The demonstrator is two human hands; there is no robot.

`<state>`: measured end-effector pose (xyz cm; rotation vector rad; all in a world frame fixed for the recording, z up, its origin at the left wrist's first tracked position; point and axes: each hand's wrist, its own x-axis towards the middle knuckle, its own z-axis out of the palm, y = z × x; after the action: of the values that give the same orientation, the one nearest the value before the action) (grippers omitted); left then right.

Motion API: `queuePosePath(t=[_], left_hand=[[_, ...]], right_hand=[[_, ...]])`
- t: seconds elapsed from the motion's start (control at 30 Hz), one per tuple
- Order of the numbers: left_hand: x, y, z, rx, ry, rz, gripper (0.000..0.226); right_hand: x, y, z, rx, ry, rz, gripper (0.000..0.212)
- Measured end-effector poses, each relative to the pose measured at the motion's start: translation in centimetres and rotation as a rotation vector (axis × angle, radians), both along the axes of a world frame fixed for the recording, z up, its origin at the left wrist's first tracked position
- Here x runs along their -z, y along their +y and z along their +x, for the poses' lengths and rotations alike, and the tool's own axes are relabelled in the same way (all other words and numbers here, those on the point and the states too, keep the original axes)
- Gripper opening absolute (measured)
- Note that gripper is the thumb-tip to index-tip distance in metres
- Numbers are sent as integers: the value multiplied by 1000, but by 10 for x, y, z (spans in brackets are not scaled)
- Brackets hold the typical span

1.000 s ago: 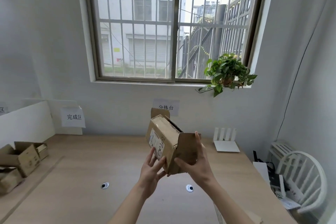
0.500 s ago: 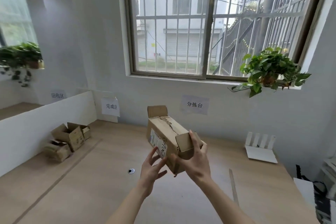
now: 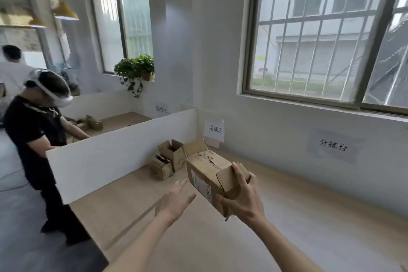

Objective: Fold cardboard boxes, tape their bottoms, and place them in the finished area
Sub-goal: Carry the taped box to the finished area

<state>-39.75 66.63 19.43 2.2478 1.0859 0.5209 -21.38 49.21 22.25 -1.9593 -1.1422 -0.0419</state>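
Your right hand (image 3: pixel 245 196) grips the near end of the cardboard box (image 3: pixel 209 172), thumb under the lower corner and fingers (image 3: pixel 239 173) curled over the end flap, holding it in the air above the wooden table (image 3: pixel 309 227). The box lies on its side, tilted, its long axis running away from you, the far flap standing up and a white label on the side that faces left. Your left hand (image 3: pixel 176 200) is released, palm open and fingers spread, just to the left of the box and slightly below it, not touching it. Beyond the box, two finished boxes (image 3: pixel 167 159) sit on the table against the white divider (image 3: pixel 114 152), below the paper sign (image 3: pixel 214 129) on the wall. A person in black (image 3: pixel 33 134) stands on the divider's other side.
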Motion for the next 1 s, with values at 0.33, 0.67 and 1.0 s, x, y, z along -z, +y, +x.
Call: queuePosePath(t=[0.33, 0.67, 1.0], left_hand=[[-15, 185, -140, -111, 168, 153, 76], [42, 331, -189, -119, 243, 62, 78], [125, 521, -143, -15, 400, -10, 73]], right_hand=[[25, 215, -113, -193, 1, 3, 114], [87, 374, -139, -224, 0, -95, 116], [200, 550, -94, -222, 116, -269, 109]])
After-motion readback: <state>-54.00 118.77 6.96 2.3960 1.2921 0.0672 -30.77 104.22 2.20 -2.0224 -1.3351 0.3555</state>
